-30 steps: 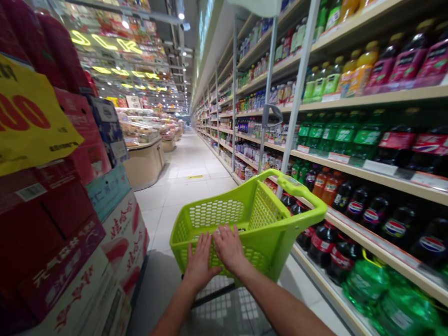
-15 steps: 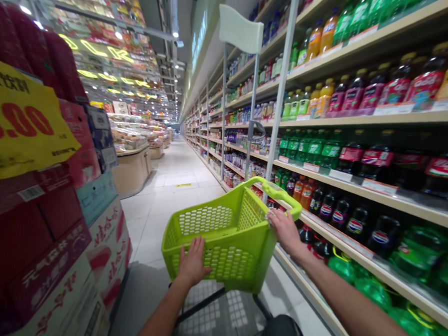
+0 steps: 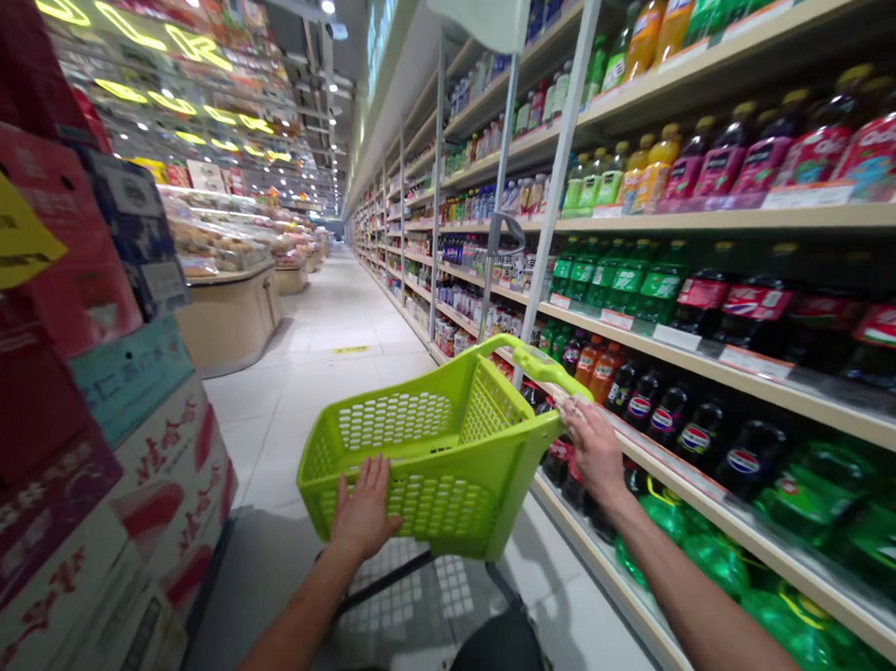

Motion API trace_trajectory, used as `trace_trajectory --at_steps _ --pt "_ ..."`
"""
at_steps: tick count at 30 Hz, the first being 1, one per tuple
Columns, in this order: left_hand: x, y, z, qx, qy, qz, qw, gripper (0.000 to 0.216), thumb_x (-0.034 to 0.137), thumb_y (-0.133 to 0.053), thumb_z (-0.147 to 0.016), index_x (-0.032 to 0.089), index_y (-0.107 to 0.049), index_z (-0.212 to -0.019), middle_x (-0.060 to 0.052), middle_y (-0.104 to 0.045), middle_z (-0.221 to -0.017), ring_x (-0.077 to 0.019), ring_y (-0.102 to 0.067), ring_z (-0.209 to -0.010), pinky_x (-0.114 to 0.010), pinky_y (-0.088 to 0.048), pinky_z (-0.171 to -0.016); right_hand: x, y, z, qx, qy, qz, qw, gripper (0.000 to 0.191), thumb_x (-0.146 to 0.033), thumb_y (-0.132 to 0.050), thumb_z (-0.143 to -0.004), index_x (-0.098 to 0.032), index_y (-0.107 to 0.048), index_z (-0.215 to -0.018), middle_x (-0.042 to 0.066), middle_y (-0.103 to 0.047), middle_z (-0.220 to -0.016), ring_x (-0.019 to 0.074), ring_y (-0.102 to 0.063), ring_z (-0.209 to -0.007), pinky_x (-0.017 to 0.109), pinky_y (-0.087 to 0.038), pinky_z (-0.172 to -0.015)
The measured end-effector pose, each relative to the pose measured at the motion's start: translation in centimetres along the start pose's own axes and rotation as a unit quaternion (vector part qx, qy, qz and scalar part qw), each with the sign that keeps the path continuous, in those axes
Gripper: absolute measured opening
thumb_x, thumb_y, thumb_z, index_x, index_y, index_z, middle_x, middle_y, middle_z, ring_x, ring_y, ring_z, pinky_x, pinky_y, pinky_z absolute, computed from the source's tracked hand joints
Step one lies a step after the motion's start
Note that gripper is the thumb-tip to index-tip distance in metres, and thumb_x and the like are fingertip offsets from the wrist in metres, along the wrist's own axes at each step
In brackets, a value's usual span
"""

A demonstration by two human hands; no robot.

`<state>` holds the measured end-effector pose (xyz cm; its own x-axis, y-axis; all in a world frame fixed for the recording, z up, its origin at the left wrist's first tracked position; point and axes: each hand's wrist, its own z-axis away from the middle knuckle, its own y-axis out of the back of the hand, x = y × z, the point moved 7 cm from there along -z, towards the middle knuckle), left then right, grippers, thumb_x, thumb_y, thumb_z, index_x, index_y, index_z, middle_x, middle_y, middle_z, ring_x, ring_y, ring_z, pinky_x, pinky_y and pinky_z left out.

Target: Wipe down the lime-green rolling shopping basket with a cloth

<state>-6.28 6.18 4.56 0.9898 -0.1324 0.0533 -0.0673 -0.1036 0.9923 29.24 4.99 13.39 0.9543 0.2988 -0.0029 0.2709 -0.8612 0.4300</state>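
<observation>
A lime-green shopping cart [image 3: 516, 492] stands at an angle in front of me, its perforated basket on dark legs. The basket looks bare inside, apart from small dark marks on its floor. My left hand [image 3: 363, 512] lies on the near side wall, fingers stretched over the upper rim. At the cart's right end, my right hand [image 3: 595, 448] is closed round the near corner of the green handle [image 3: 544, 366]. Its fingertips are partly hidden behind the handle. My legs show below the cart.
Shelves of soda bottles [image 3: 662, 279] run along the right, close to the cart and my right arm. Stacked drink cartons [image 3: 162, 481] stand at left. A tiled aisle [image 3: 328, 332] leads ahead past display counters [image 3: 233, 317]. A pale panel on a post [image 3: 483, 13] rises before the shelves.
The cart and both hands sit slightly further left and higher in view, except my right hand, which has shifted right. The carton stack has slid left, and the counters look nearer.
</observation>
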Motion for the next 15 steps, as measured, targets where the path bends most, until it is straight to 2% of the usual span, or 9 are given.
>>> trace_trajectory --at_steps 2,5,7,9,12,14,15 --pt "-0.1 -0.3 -0.4 0.013 -0.002 0.002 1.000 0.076 0.030 -0.048 -0.069 0.011 -0.019 -0.136 -0.010 -0.013 -0.145 -0.0248 -0.010 -0.134 -0.054 -0.009 -0.105 -1.2 -1.3 2.9 -0.014 -0.001 -0.013 1.000 0.028 -0.015 -0.039 -0.084 -0.019 -0.061 -0.100 0.010 -0.054 -0.119 0.0226 -0.040 -0.120 0.046 -0.038 -0.095" --pt "-0.1 -0.5 -0.8 0.022 -0.004 0.006 1.000 0.074 0.030 -0.048 -0.070 0.012 -0.019 -0.136 -0.010 -0.014 -0.145 -0.0254 -0.010 -0.134 -0.054 -0.010 -0.104 -4.8 -4.3 7.7 -0.103 0.054 -0.053 0.992 0.031 -0.012 -0.037 -0.083 -0.021 -0.061 -0.100 0.008 -0.059 -0.113 0.0206 -0.046 -0.115 0.040 -0.044 -0.089" --pt "0.0 -0.4 -0.9 0.019 -0.004 0.011 1.000 0.074 0.030 -0.048 -0.070 0.013 -0.019 -0.136 -0.011 -0.014 -0.145 -0.0254 -0.010 -0.134 -0.054 -0.011 -0.104 -6.2 -5.0 8.9 -0.141 0.079 -0.079 0.984 0.030 -0.012 -0.037 -0.083 -0.022 -0.061 -0.099 0.007 -0.062 -0.108 0.0190 -0.051 -0.109 0.036 -0.047 -0.085" --pt "0.3 -0.4 -0.9 0.013 -0.006 0.020 1.000 0.074 0.031 -0.048 -0.071 0.013 -0.019 -0.136 -0.011 -0.014 -0.145 -0.0253 -0.009 -0.134 -0.053 -0.011 -0.104 -5.7 -4.3 7.5 -0.116 0.053 -0.088 0.988 0.027 -0.014 -0.039 -0.083 -0.021 -0.060 -0.100 0.007 -0.061 -0.110 0.0194 -0.050 -0.110 0.038 -0.046 -0.088" --pt "0.7 -0.4 -0.9 0.012 -0.004 0.033 0.999 0.075 0.033 -0.047 -0.071 0.013 -0.017 -0.137 -0.010 -0.013 -0.145 -0.0249 -0.008 -0.134 -0.053 -0.010 -0.105 -4.2 -2.7 3.3 -0.022 -0.019 -0.084 0.996 0.025 -0.016 -0.043 -0.083 -0.019 -0.058 -0.102 0.009 -0.053 -0.121 0.0216 -0.041 -0.119 0.045 -0.037 -0.097" --pt "0.8 -0.5 -0.8 0.017 -0.003 0.038 0.999 0.076 0.033 -0.046 -0.071 0.012 -0.015 -0.137 -0.009 -0.011 -0.146 -0.0241 -0.007 -0.134 -0.053 -0.009 -0.105 -5.0 -3.4 2.2 -0.007 -0.017 -0.084 0.996 0.024 -0.016 -0.043 -0.083 -0.018 -0.059 -0.100 0.010 -0.052 -0.122 0.0223 -0.039 -0.121 0.046 -0.035 -0.099" --pt "0.9 -0.5 -0.8 0.019 -0.004 0.040 0.999 0.076 0.033 -0.046 -0.071 0.012 -0.015 -0.137 -0.009 -0.011 -0.146 -0.0236 -0.007 -0.134 -0.053 -0.008 -0.106 -6.1 -4.4 2.5 -0.027 0.001 -0.088 0.996 0.023 -0.016 -0.043 -0.083 -0.018 -0.060 -0.098 0.010 -0.054 -0.120 0.0221 -0.040 -0.120 0.046 -0.036 -0.098"
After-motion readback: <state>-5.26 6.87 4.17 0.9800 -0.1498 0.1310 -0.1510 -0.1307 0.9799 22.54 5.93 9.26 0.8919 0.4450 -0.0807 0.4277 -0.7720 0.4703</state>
